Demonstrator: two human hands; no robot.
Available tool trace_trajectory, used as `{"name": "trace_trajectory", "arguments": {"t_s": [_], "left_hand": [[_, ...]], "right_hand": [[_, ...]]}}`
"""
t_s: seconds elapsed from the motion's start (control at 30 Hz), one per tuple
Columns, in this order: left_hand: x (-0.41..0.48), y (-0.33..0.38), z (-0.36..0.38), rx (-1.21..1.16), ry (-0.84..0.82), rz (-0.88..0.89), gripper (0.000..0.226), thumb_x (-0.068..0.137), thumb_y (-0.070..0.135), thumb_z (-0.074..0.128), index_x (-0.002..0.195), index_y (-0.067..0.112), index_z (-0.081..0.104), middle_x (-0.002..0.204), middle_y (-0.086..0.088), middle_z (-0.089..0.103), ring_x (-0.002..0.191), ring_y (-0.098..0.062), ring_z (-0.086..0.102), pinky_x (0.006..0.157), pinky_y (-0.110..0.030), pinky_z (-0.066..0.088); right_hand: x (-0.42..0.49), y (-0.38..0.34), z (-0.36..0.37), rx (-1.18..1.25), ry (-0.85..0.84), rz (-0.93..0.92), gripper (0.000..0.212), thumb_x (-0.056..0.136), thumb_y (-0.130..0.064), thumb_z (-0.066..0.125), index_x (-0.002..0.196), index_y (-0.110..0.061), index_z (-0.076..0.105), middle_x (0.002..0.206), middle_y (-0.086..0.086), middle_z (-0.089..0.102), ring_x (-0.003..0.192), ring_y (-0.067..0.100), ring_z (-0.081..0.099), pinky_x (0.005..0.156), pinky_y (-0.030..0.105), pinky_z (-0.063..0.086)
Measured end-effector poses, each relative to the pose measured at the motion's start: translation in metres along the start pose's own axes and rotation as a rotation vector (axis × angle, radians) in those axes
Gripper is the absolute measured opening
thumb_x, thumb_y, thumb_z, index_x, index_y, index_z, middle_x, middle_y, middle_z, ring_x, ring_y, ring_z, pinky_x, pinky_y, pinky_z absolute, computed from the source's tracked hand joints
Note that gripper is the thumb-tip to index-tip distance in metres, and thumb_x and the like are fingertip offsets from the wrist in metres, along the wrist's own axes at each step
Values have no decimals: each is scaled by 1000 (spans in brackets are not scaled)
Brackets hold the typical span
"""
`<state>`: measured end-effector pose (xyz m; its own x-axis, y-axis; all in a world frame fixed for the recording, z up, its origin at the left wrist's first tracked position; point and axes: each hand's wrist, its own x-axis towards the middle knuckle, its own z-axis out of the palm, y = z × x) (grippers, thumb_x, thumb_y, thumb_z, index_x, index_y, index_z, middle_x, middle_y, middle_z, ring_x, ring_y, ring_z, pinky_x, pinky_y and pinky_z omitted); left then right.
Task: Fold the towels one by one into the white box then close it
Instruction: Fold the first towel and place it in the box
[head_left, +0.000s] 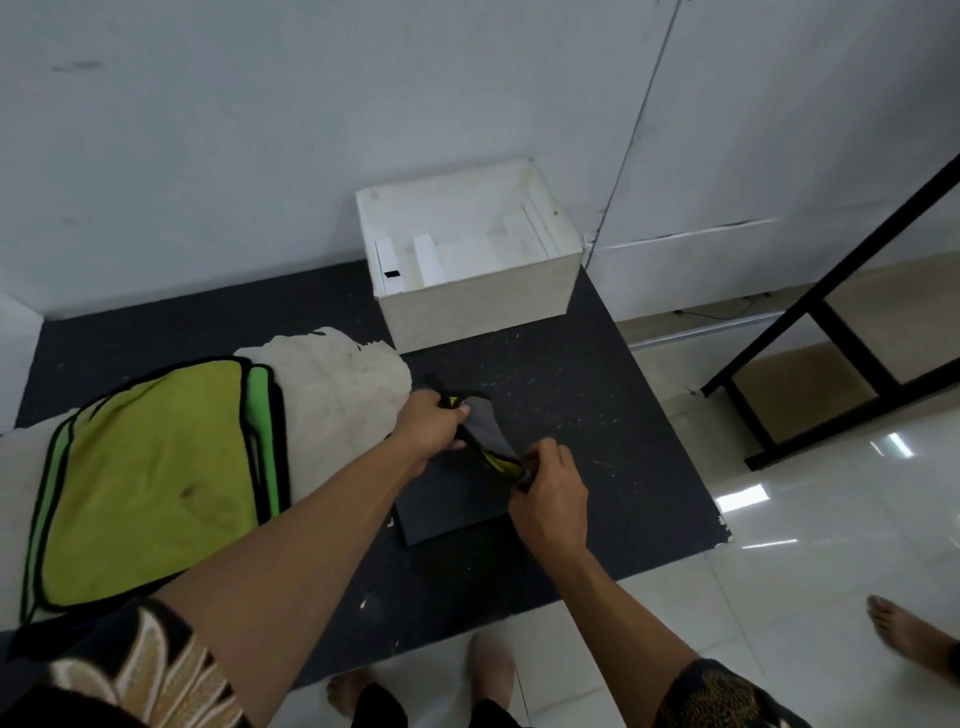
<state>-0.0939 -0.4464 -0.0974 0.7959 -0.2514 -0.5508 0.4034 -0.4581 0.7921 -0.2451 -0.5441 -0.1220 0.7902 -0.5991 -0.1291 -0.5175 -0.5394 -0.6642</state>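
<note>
Grey towel (485, 428) with yellow-and-black edging is hanging stretched between both hands, over the black mat (597, 415), in front of the white box (478, 306) and apart from it. Left hand (428, 428) is gripping the far end, fingers curled round the bunched edge. Right hand (550, 486) is pinching the near end, fist closed on it. The towel's long axis is running diagonally, from far-left at the left hand to near-right at the right hand, with the grey face turning up between them. A dark grey sheet is lying flat just under the hands; can't tell if it's the same towel's lower part. The box is sitting open-topped at the mat's back edge against the wall, with white inserts showing on its floor and no towel showing inside. To the left, a yellow-green towel (150, 483) is lying on a brighter green towel (257, 400), both resting on a cream cloth (337, 389). A black metal frame (831, 338) is standing on the tiled floor (831, 571) to the right.
</note>
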Motion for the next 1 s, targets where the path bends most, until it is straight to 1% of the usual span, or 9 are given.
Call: {"name": "trace_trajectory", "arguments": {"t_s": [0.1,0.17,0.27,0.37,0.43,0.57,0.77,0.9,1.0], "left_hand": [[-1,1,5,-11,-18,3,7,95,15,61,92,10,57,104,-12,61,95,-24,62,69,-30,58],[0,2,6,-14,-11,6,8,94,16,61,94,10,58,104,-12,61,94,-24,62,67,-29,57],[4,-1,0,-14,9,-7,5,94,16,61,95,12,59,104,-9,62,97,-24,60,77,-35,57],[8,-10,-17,-20,52,-30,11,93,13,62,102,8,63,106,-11,65,98,-27,63,86,-42,57],[8,-21,-30,-40,88,-44,8,90,11,65,98,9,66,104,-13,68,97,-29,65,87,-46,57],[6,-47,-51,-46,180,-83,6,83,15,73,87,15,69,97,-10,71,91,-27,68,86,-47,57],[2,-70,-60,-53,310,-110,6,80,19,76,80,21,69,88,-6,72,85,-25,69,82,-46,59],[0,-76,-63,24,314,-130,11,79,19,76,74,21,67,84,-7,71,82,-26,68,81,-46,58],[-1,-77,-64,77,314,-130,12,79,21,76,74,20,65,84,-7,71,81,-27,68,82,-44,58]], "right_hand": [[0,2,3,-40,-7,-34,33,74,-2,72,90,-19,49,95,-4,50,77,13,53,66,33,53],[1,3,5,-82,17,-110,34,71,-1,73,87,-19,49,93,-3,49,79,14,50,65,32,51],[1,3,7,-195,6,-261,27,76,-8,74,88,-19,53,95,-2,50,82,12,48,65,26,49],[-7,0,11,-235,-20,-369,20,80,-14,73,90,-18,56,95,-1,53,81,11,50,64,24,50],[-13,-2,16,-255,-53,-418,18,81,-14,71,93,-18,58,96,0,54,83,12,51,66,25,50],[-20,-9,33,-285,-87,-530,15,79,-11,68,88,-17,59,91,1,55,77,16,50,60,29,48],[-25,-6,52,-368,-194,-560,17,79,-12,69,91,-20,60,92,0,56,76,16,50,62,29,49],[-27,-3,53,-411,-236,-552,21,75,-11,72,90,-21,61,89,0,58,75,17,53,62,29,48],[-24,-4,54,-433,-242,-553,22,75,-12,72,91,-22,61,88,0,59,77,17,54,64,29,47]]}}
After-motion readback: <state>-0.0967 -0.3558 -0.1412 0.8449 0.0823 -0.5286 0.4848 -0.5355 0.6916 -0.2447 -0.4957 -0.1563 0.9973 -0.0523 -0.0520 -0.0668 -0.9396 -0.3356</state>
